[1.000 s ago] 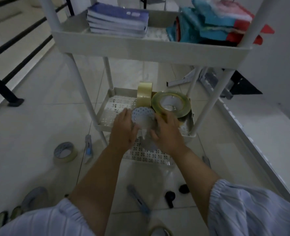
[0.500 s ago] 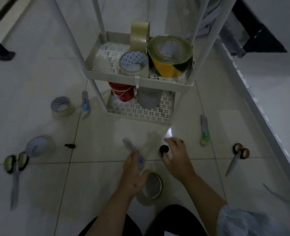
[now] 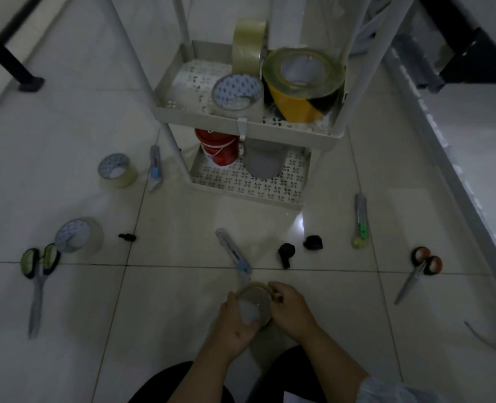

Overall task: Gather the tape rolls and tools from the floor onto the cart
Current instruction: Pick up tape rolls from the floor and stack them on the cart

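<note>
Nearest the person, both hands cup one tape roll (image 3: 254,302) low over the floor (image 3: 66,330): the left hand (image 3: 235,322) curls round its near-left side, the right hand (image 3: 292,308) pinches its right rim, and its open core faces up. Just beyond lies a blue knife (image 3: 235,255), long axis running away and to the left, its near end closest to the roll. Two black caps (image 3: 299,251) sit to the right. Farther out lie green scissors (image 3: 37,274) and two rolls (image 3: 79,235) on the left, orange scissors (image 3: 415,270) and a green knife (image 3: 360,225) on the right. The cart (image 3: 249,129) stands straight ahead, so the held roll must, I judge, travel forward and up to the middle shelf, where three rolls (image 3: 302,82) already crowd the right side.
</note>
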Motion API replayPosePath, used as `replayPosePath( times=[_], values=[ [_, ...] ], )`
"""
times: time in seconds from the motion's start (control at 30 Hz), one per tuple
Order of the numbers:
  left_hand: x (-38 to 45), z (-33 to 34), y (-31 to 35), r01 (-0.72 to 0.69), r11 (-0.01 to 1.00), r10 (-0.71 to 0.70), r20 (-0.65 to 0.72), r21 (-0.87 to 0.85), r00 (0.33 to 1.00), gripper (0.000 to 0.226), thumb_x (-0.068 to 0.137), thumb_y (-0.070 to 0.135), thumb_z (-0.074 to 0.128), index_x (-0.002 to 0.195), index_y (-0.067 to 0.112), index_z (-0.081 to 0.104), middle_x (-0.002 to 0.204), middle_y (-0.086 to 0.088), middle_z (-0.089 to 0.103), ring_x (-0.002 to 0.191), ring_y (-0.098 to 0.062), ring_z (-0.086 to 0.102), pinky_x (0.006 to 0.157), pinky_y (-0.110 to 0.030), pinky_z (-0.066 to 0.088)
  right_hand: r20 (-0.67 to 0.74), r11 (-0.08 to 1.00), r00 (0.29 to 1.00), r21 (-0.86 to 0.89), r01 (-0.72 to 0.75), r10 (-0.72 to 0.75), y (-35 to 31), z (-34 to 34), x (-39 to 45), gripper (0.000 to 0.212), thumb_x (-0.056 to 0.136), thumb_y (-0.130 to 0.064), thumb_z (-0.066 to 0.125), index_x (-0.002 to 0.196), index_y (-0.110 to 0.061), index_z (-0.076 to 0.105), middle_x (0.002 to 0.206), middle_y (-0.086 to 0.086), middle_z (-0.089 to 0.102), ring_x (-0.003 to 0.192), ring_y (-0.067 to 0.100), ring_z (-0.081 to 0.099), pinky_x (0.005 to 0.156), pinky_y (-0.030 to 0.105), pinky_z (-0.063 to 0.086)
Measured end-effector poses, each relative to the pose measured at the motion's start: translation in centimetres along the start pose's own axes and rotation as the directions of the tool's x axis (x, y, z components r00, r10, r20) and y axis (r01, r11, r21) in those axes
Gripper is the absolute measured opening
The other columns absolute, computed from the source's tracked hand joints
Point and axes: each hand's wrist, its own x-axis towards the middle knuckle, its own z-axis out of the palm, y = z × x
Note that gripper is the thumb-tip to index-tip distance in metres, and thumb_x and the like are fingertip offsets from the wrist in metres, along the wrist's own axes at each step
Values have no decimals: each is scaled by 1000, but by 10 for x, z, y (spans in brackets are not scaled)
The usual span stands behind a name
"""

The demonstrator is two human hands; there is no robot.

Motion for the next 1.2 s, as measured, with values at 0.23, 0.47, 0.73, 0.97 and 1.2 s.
replayPosePath(
  times=[0.23, 0.47, 0.73, 0.97, 1.2],
  values=[
    [-16, -65, 69, -386, 921, 373, -185, -42, 909, 77, 38, 48, 72, 107, 22, 48, 98, 6, 59, 92, -15, 60, 73, -19, 50, -177, 959, 945, 11, 282, -275, -82, -23, 0, 44, 79, 5, 47, 123, -1, 50, 118, 11, 46, 110, 17, 42, 93, 15, 31],
    [-28, -148, 147, -682, 732, 641, -350, 10, 683, 87, 59, 11, 84, 118, 41, 27, 118, 20, 44, 112, -4, 46, 97, -24, 43, -325, 835, 791, 8, 550, -518, -187, -59, -15, 47, 81, 3, 57, 125, -11, 50, 124, 6, 36, 117, 22, 44, 99, 39, 45],
    [-9, -220, 227, -746, 611, 775, -388, 264, 498, 91, 73, 50, 66, 135, -5, 29, 140, -21, 39, 128, -27, 41, 110, -30, 36, -457, 779, 687, -23, 626, -565, -286, -94, 1, 51, 76, -5, 66, 123, -14, 48, 113, 2, 55, 99, 14, 53, 74, 16, 44],
    [27, -243, 269, -786, 535, 837, -322, 310, 443, 74, 85, 7, 58, 134, 28, 8, 155, -13, 0, 136, -8, -5, 109, -10, 11, -583, 751, 528, -237, 617, -618, -340, -109, 40, 40, 75, -8, 62, 114, -4, 57, 114, 15, 64, 99, 21, 58, 73, 15, 39],
    [87, -259, 285, -763, 610, 777, -352, 214, 522, 56, 90, 14, 42, 141, 27, 24, 144, -12, 37, 131, -31, 37, 107, -50, 37, -417, 776, 662, -435, 456, -623, -343, -115, 95, 46, 82, -8, 48, 128, -9, 45, 129, 20, 48, 116, 37, 46, 95, 43, 43]
  ],
)
